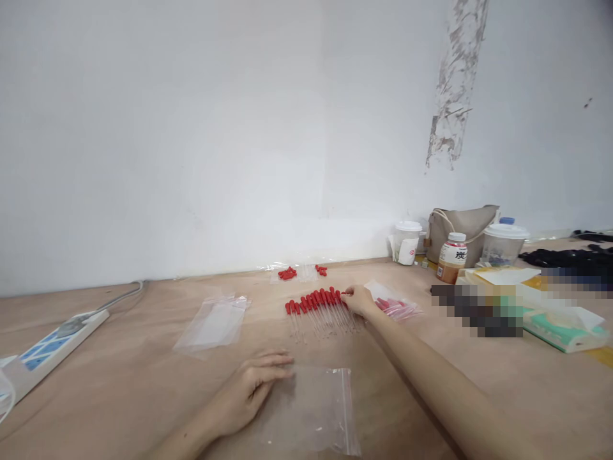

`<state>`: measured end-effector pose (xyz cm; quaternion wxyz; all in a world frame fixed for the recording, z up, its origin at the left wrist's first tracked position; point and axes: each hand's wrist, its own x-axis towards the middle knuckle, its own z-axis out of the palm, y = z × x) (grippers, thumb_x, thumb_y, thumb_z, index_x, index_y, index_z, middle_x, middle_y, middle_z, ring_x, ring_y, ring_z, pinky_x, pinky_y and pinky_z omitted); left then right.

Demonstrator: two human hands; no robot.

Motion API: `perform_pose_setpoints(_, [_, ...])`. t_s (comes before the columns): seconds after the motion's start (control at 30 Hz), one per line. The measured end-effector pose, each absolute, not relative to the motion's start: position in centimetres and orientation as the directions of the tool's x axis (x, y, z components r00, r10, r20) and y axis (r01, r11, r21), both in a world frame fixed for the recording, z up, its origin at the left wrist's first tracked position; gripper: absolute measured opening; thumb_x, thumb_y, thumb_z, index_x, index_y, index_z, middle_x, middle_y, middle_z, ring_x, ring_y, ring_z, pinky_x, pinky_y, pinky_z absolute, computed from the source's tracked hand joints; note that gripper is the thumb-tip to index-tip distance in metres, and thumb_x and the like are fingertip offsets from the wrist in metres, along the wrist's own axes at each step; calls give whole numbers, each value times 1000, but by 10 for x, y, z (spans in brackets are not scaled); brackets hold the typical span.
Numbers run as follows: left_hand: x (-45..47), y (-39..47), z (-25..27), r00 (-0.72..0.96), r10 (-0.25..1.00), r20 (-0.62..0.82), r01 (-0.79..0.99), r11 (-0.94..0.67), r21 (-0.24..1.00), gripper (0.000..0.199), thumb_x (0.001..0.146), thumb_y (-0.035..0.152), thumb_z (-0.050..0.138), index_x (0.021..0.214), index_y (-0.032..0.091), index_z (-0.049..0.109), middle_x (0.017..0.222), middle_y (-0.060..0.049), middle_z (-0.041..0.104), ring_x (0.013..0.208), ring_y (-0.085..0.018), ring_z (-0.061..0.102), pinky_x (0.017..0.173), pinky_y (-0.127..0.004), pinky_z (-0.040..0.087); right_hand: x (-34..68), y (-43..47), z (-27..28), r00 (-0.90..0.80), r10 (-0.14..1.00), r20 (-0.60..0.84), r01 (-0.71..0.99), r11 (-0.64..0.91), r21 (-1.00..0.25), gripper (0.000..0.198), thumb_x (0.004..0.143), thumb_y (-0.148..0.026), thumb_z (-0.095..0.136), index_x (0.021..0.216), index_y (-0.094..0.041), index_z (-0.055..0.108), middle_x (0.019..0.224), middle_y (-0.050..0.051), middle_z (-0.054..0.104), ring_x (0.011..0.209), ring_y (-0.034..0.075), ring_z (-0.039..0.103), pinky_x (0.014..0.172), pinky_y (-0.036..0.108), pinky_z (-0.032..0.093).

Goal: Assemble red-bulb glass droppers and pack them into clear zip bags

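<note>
A row of droppers (pixel 317 301) with red rubber bulbs and thin clear stems lies side by side on the brown table covering. At the row's right end, my right hand (pixel 360 300) pinches the red bulb of a dropper, its fingers closed on it. Nearer to me, a clear zip-lock bag (pixel 313 409) lies flat with its red-lined seal to the right. My left hand (pixel 256 386) rests at that bag's left edge, fingers stretched out and holding nothing.
Clear bags (pixel 215 321) lie at left, near a power strip (pixel 62 351). Red bulbs (pixel 287 273) and clear stems sit by the wall. Right of my right hand is a bag with red-bulbed pieces (pixel 396 308). Farther right stand a bottle (pixel 453 259), cups (pixel 407 244) and a pouch (pixel 460 223).
</note>
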<state>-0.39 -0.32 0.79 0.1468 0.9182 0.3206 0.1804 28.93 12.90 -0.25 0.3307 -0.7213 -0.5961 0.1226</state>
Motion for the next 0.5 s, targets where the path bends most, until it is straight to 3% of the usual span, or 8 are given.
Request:
perform_pose_setpoints(0.1, [6,-14,13,792,602,97,531,-760,375,43,85,41,44,126,33,39,136,0,34,125,-23,28,102,-43,25,287,134,-3,303,934,190,774,-125,-621,23,67,-23,56,83,-9,65,89,16,65,84,23,59,67,25,42])
perform_pose_setpoints(0.2, [16,-22,14,811,585,2,553,-769,321,51,83,49,42,130,35,29,140,0,22,127,-25,20,103,-49,15,285,137,-3,305,937,170,765,-135,-630,14,65,-19,57,73,-11,66,83,16,66,82,24,60,64,25,41])
perform_pose_setpoints(0.4, [20,-22,2,735,673,82,631,-723,281,48,86,48,37,131,34,28,140,-1,22,127,-24,21,103,-50,16,281,138,-1,314,932,180,710,-105,-696,11,63,-18,56,55,-12,61,67,15,65,70,25,61,58,27,40])
perform_pose_setpoints(0.5, [19,-21,-1,725,681,103,634,-718,287,45,87,46,34,130,34,29,140,0,23,127,-24,22,103,-49,17,286,135,6,349,912,216,651,-70,-756,13,67,-21,52,66,-12,61,69,14,64,70,23,60,58,27,41])
